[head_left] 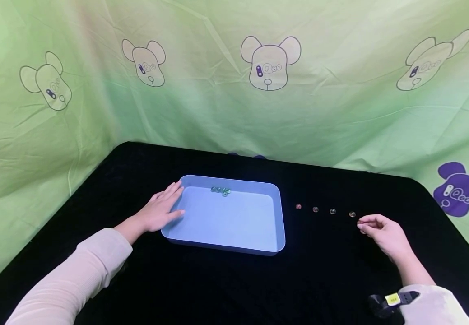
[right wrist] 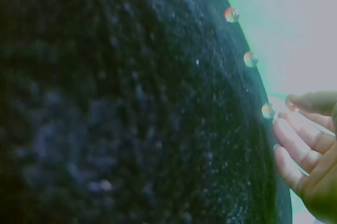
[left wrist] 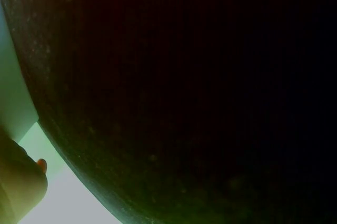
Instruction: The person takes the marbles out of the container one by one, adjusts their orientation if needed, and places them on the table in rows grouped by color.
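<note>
On the left rim of a blue tray point(head_left: 234, 221) rests my left hand point(head_left: 162, 208), its fingers straight and spread. Only part of that hand point(left wrist: 21, 184) shows in the left wrist view. Several green glass marbles point(head_left: 220, 190) lie together near the tray's back wall. To the right of the tray, clear marbles with reddish colour inside, such as this marble point(head_left: 315, 209), stand in a spaced row on the black cloth. At the row's right end my right hand point(head_left: 386, 234) pinches another marble point(right wrist: 290, 103) between thumb and fingertips, close to the last marble point(head_left: 352, 214).
A black cloth point(head_left: 226, 289) covers the table. Green curtains point(head_left: 201, 113) printed with bear-head figures hang behind it and at the sides. A black strap with a yellow label point(head_left: 392, 299) sits at the right sleeve.
</note>
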`<control>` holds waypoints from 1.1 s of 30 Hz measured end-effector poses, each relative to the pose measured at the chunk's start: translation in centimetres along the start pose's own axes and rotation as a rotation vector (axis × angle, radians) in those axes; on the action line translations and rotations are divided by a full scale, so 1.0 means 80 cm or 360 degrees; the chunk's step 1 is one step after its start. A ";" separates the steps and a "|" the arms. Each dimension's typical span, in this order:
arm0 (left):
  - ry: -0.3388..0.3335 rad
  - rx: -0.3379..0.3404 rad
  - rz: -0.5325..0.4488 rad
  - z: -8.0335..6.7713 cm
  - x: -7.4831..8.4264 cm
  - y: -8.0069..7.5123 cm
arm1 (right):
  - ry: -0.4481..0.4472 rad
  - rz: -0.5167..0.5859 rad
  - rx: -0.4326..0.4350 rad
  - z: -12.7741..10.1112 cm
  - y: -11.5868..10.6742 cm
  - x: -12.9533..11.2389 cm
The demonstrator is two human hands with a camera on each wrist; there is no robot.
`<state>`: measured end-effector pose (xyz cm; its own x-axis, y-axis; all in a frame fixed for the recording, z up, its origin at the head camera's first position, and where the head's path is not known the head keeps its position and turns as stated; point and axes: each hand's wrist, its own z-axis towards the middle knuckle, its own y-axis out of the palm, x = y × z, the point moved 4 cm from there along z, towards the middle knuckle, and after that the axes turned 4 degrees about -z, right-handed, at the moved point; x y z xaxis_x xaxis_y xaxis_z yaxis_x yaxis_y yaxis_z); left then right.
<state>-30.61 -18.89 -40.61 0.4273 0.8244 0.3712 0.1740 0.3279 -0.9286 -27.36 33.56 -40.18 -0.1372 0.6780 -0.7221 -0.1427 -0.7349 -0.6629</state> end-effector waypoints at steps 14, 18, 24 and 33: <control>0.0005 0.0004 -0.0001 0.000 0.000 0.000 | 0.0021 -0.0077 0.0001 0.010 -0.013 0.015; 0.0009 0.0010 -0.0002 0.000 0.000 0.000 | 0.0045 -0.0147 0.0006 0.012 -0.019 0.016; 0.0004 0.0005 -0.0004 0.000 0.000 0.000 | 0.0062 -0.0315 0.0025 0.014 -0.024 0.020; 0.0006 0.0002 -0.0009 -0.001 0.001 -0.001 | 0.0031 -0.0428 0.0062 0.025 -0.028 0.032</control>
<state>-30.54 -18.89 -40.52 0.4298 0.8207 0.3765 0.1756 0.3331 -0.9264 -29.38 36.96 -40.13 -0.0705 0.8481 -0.5250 -0.2093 -0.5272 -0.8235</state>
